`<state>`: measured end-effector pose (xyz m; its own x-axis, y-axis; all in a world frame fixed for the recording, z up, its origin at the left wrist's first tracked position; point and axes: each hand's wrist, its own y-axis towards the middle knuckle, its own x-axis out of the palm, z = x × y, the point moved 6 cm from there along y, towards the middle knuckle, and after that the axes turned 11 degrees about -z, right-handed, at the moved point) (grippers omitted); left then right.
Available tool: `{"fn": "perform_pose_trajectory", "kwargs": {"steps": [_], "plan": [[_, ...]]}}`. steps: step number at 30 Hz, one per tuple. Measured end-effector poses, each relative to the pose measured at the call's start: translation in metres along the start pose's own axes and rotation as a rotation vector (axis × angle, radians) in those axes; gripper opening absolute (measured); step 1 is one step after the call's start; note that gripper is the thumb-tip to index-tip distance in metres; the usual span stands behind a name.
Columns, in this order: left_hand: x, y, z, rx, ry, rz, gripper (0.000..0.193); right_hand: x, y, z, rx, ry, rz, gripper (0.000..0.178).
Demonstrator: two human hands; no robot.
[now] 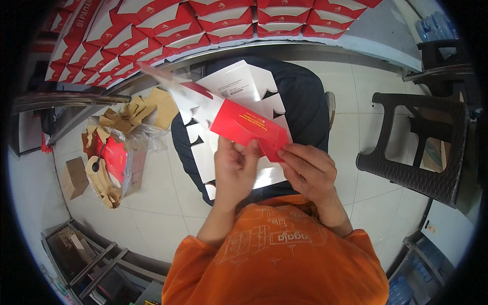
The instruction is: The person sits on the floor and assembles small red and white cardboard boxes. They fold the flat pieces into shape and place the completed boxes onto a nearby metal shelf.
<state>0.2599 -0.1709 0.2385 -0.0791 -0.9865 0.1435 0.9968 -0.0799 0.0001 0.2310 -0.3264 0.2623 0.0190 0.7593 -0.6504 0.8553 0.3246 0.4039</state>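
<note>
Above my lap I hold a partly folded red and white cardboard box (246,122). Its red panel faces up, and a white flap stretches away toward the far left, blurred at its tip. My left hand (235,168) is closed on the near edge of the red panel, the thumb on top and the other fingers curled. At the right end, my right hand (309,170) pinches the red corner between thumb and fingers. Beneath the box, flat white cardboard blanks (241,81) with notched edges lie across my dark-trousered legs (305,94).
Red and white folded boxes (226,23) stand stacked in rows along the far side. On the floor at left, an open plastic-wrapped pack (134,165) holds red cardboard, with torn brown paper (129,114) beside it. A dark plastic stool (406,173) lies to the right.
</note>
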Motion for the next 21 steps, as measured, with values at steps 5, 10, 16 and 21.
{"fn": "perform_pose_trajectory", "kwargs": {"steps": [5, 10, 16, 21], "plan": [[0.008, -0.007, -0.003, 0.031, 0.607, -0.217, 0.051, 0.007, 0.019, 0.019, 0.31, 0.323, -0.127, 0.019], [0.018, -0.016, 0.046, 0.119, 0.599, -0.534, 0.063, 0.026, 0.011, 0.023, 0.31, 0.577, -0.265, 0.03], [-0.048, -0.03, 0.045, -0.242, 0.335, -0.378, 0.01, 0.019, 0.047, 0.016, 0.144, 0.46, -0.321, 0.038], [-0.06, -0.023, 0.025, -0.187, 0.211, -0.449, 0.023, 0.029, 0.047, 0.013, 0.538, 0.358, -0.465, 0.044]]}}
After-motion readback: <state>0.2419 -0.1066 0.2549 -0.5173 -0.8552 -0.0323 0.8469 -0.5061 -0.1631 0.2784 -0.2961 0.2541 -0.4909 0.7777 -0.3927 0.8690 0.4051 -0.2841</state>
